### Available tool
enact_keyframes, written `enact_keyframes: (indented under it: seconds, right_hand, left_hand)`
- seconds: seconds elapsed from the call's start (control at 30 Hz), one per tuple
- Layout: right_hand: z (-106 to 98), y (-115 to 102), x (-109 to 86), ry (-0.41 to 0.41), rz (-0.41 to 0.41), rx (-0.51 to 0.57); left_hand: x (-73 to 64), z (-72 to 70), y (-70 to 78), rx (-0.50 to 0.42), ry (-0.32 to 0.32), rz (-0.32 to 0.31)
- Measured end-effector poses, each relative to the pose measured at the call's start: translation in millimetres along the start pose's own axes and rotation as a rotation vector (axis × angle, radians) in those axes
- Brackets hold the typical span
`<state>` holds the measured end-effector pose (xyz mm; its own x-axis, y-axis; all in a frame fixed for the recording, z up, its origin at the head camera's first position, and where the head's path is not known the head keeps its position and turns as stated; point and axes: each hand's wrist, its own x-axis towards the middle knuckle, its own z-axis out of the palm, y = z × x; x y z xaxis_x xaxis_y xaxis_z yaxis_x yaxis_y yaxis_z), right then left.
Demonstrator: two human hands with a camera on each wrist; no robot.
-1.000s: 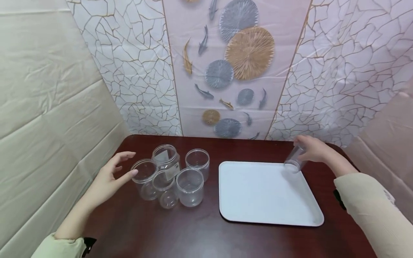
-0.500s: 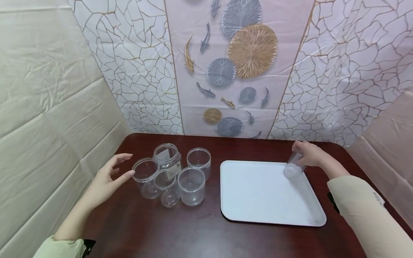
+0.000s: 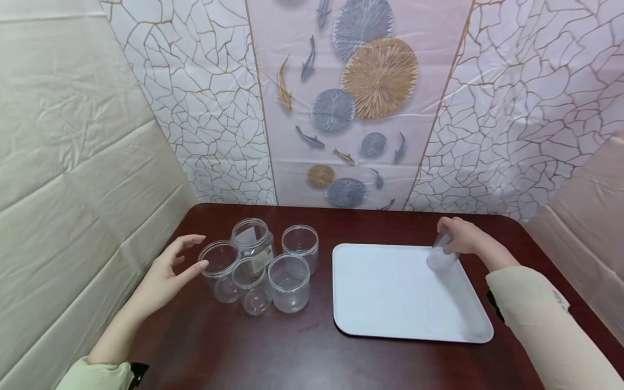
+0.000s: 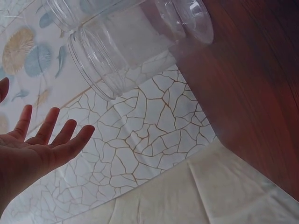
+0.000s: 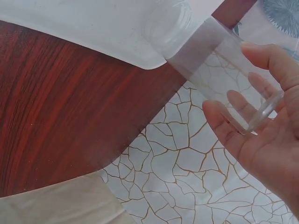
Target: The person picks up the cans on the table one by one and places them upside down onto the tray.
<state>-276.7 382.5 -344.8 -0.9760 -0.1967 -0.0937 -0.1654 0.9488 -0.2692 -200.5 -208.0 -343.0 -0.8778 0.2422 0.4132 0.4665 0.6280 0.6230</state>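
My right hand (image 3: 467, 238) grips a tall clear plastic jar (image 3: 440, 259) over the far right corner of the white tray (image 3: 400, 292). In the right wrist view, my thumb and fingers wrap round one end of the jar (image 5: 210, 63); its other end meets the tray. Whether its full weight rests there I cannot tell. My left hand (image 3: 163, 279) hovers at the left of several clear jars, fingers spread and holding nothing. Nearest to it is a wide-mouthed jar (image 3: 219, 262); its thumb tip looks close to that rim. The left wrist view shows the loose fingers apart from a jar (image 4: 117, 56).
Clustered on the dark wooden table (image 3: 312, 357) are a labelled jar (image 3: 252, 238), a narrow jar (image 3: 249, 273), a front jar (image 3: 288, 284) and a back jar (image 3: 300, 244). A patterned cloth (image 3: 336, 108) hangs behind the table.
My right hand and the jar in it have shifted slightly left, further over the tray's corner. My left hand has stayed almost still beside the cluster.
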Motion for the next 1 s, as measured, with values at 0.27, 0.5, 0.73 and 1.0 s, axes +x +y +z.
enact_keyframes:
  seconds: [0.27, 0.5, 0.73, 1.0]
  right_hand:
    - [-0.2, -3.7, -1.6, -0.010, 0.028, 0.005]
    - [-0.1, -3.0, -3.1, -0.007, 0.032, 0.016]
    - [0.7, -2.2, -4.7, -0.001, 0.041, 0.030]
    - [-3.8, -4.8, -4.3, 0.016, 0.065, 0.010]
  left_hand:
    - [1.1, 2.6, -0.1, -0.016, 0.000, 0.013]
    - [1.5, 4.0, 0.7, -0.023, 0.003, 0.018]
    - [2.3, 6.3, 1.1, -0.006, 0.002, 0.018]
    - [2.3, 8.5, 0.2, -0.008, 0.006, 0.028]
